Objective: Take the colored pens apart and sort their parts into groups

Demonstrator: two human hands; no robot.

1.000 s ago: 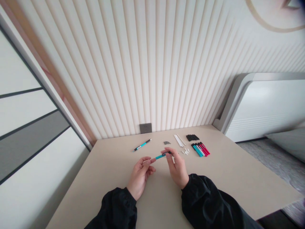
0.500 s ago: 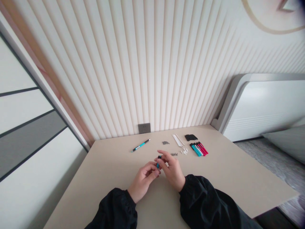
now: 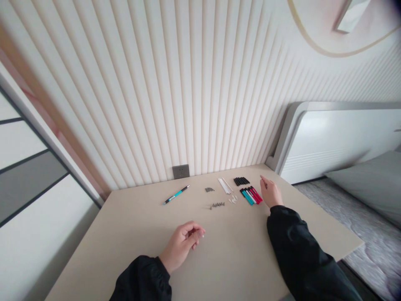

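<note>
My left hand (image 3: 182,246) is raised over the near middle of the table, thumb and fingers pinched together. A small white piece (image 3: 203,235) pokes out at its fingertips; the rest of it is hidden. My right hand (image 3: 271,192) is at the far right of the table with its fingers closed. Something dark shows at its fingertips, too small to name. Just left of it lies a row of blue, white and red pen barrels (image 3: 251,195) with black ends. Beyond these barrels, several black grip tubes (image 3: 241,181) lie side by side.
An assembled blue and black pen (image 3: 176,195) lies left of centre. Small metal parts (image 3: 218,205), grey pieces (image 3: 209,190), white sticks (image 3: 224,186) and short white pieces (image 3: 233,199) lie to its right. A ribbed wall with a socket (image 3: 181,171) stands behind the table.
My hands have come apart. The right hand has moved away to the far right, beside the barrels. The blue and black piece held between both hands is out of sight. The view has shifted right.
</note>
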